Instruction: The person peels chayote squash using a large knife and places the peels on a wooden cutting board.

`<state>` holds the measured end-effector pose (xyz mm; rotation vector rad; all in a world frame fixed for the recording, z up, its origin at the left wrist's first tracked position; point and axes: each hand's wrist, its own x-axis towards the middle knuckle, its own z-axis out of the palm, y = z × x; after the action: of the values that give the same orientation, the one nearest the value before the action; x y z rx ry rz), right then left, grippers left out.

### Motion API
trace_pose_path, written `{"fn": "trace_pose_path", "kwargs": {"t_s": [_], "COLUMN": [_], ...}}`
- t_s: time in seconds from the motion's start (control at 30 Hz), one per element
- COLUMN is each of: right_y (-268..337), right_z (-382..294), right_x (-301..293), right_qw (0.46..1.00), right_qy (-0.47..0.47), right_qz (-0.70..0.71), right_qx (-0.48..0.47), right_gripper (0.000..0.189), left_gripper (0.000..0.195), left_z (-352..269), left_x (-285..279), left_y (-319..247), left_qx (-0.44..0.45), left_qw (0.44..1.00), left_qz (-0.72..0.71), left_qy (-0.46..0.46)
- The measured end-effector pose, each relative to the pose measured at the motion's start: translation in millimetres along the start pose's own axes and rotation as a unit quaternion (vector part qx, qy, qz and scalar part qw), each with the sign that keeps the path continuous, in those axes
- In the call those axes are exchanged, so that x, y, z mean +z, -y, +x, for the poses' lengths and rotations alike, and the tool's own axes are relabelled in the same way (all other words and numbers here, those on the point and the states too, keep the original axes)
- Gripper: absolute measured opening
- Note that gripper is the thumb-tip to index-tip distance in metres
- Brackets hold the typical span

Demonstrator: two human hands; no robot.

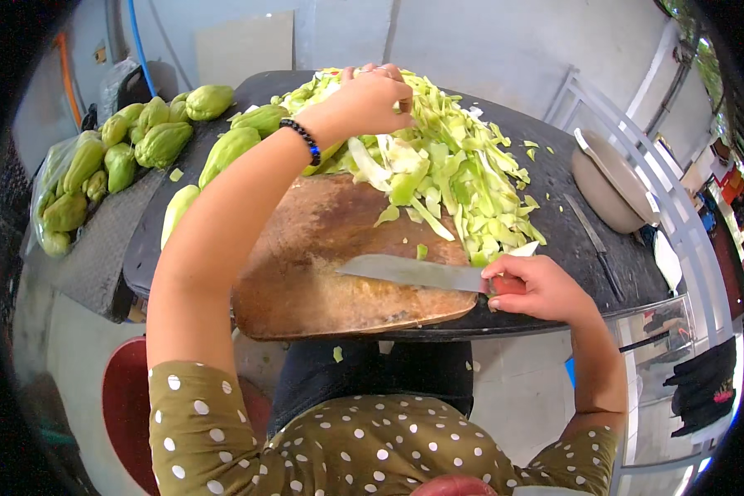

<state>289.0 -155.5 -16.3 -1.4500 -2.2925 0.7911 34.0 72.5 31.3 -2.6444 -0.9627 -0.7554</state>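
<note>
My right hand point(530, 288) grips the red handle of a broad kitchen knife point(409, 273), its blade flat over the near right part of a worn wooden cutting board point(322, 260). My left hand point(372, 99), with a beaded bracelet on the wrist, reaches over the far side of a large heap of pale green peelings point(452, 167); its fingers curl downward, and whether they hold anything cannot be told. Several green chayotes point(226, 155) lie left of the board, partly behind my left forearm. A small green scrap point(421, 251) rests on the board near the blade.
More chayotes point(164, 144) lie at the left, some in a clear plastic bag point(49, 186). On the dark table point(533, 204), a second knife point(595, 248) lies at the right, near a tilted grey-brown basin point(614, 180) beside a metal railing. A red chair point(124, 409) stands below left.
</note>
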Motion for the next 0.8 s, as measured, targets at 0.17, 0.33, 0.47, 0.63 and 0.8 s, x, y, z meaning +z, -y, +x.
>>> {"fn": "trace_pose_path", "kwargs": {"t_s": [0.17,0.33,0.47,0.63,0.8], "right_y": [-9.1,-22.6,-28.9,-30.8,-53.0], "right_z": [15.9,40.7,60.3,79.4,78.9], "right_x": [-0.9,-4.9,-6.5,-32.3,-56.0], "right_qw": [0.998,0.993,0.994,0.983,0.955], "right_qy": [-0.030,-0.079,-0.089,-0.077,-0.129], "right_qz": [-0.035,-0.073,-0.050,0.077,0.215], "right_qx": [0.050,0.044,0.045,0.150,0.161], "right_gripper": [0.029,0.030,0.027,0.021,0.016], "left_gripper": [0.023,0.031,0.035,0.042,0.061], "left_z": [-25.6,-35.8,-43.2,-53.2,-61.6], "left_x": [0.9,17.7,35.5,40.3,34.9], "left_y": [15.5,38.7,52.9,65.9,71.9], "left_qx": [-0.053,-0.160,-0.199,-0.253,-0.289], "left_qw": [0.998,0.974,0.953,0.928,0.912], "left_qz": [-0.021,-0.140,-0.214,-0.250,-0.287], "left_qy": [-0.025,-0.078,-0.086,-0.109,-0.038]}}
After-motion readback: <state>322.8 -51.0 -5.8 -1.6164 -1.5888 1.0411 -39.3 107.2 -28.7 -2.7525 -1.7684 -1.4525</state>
